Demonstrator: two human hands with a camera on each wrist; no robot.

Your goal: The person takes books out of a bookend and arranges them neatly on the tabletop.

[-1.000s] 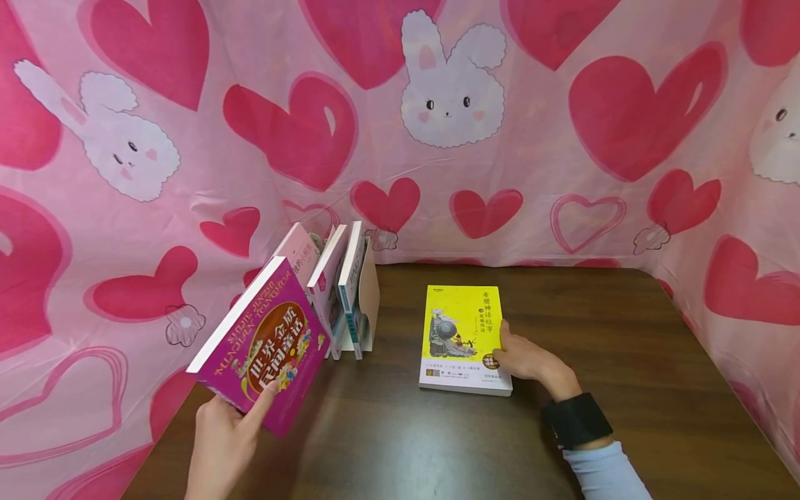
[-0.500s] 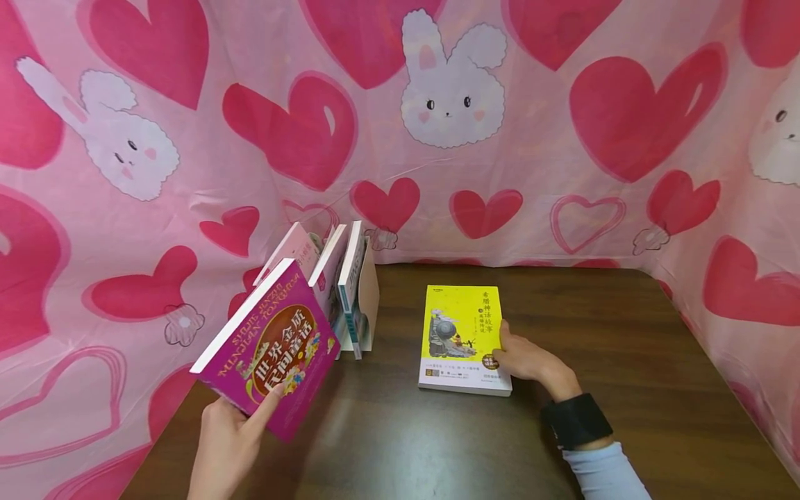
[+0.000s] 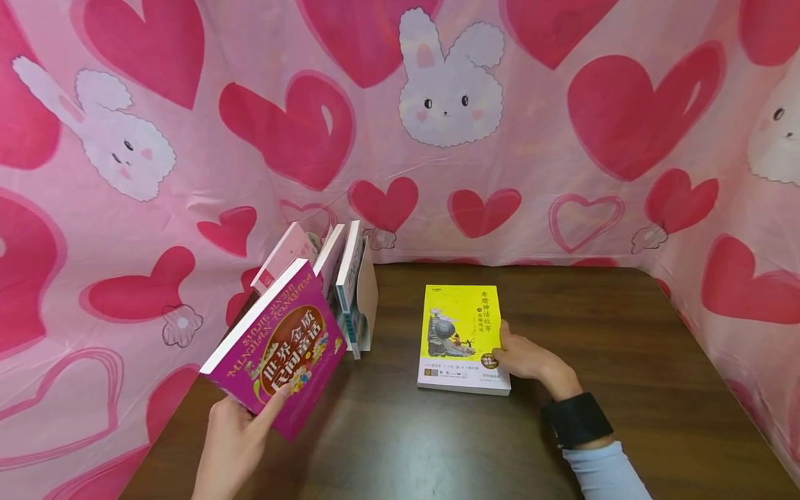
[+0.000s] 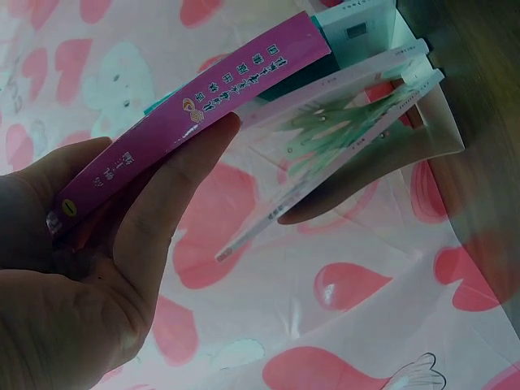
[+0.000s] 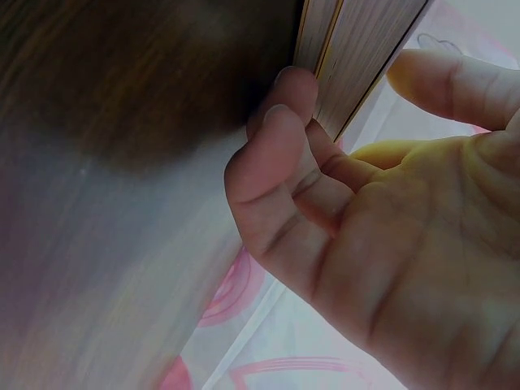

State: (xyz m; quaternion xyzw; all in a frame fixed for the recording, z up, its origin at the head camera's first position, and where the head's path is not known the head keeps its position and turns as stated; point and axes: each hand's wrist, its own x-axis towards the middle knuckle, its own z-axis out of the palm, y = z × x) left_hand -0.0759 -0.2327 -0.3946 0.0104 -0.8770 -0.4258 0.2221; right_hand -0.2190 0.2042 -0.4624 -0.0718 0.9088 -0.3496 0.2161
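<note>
My left hand (image 3: 234,437) grips a purple book (image 3: 294,347) by its lower left part, thumb on the front cover. The book is tilted, held in front of the upright books; its spine shows in the left wrist view. On the table, a yellow-and-white book (image 3: 462,340) lies flat with its cover up. My right hand (image 3: 528,354) holds its right edge. In the right wrist view the thumb reaches over the cover side, and the fingers (image 5: 268,154) curl at the page edges (image 5: 341,65).
Several books stand at the left, including a pink book (image 3: 287,251) and a white-and-teal book (image 3: 350,278), beside a pale bookend (image 3: 367,295). The brown table (image 3: 587,333) meets a pink heart-patterned cloth (image 3: 519,160) at its back and sides.
My left hand has shifted slightly right with the purple book, moving it further across the standing books. My right hand and the yellow book stay in place.
</note>
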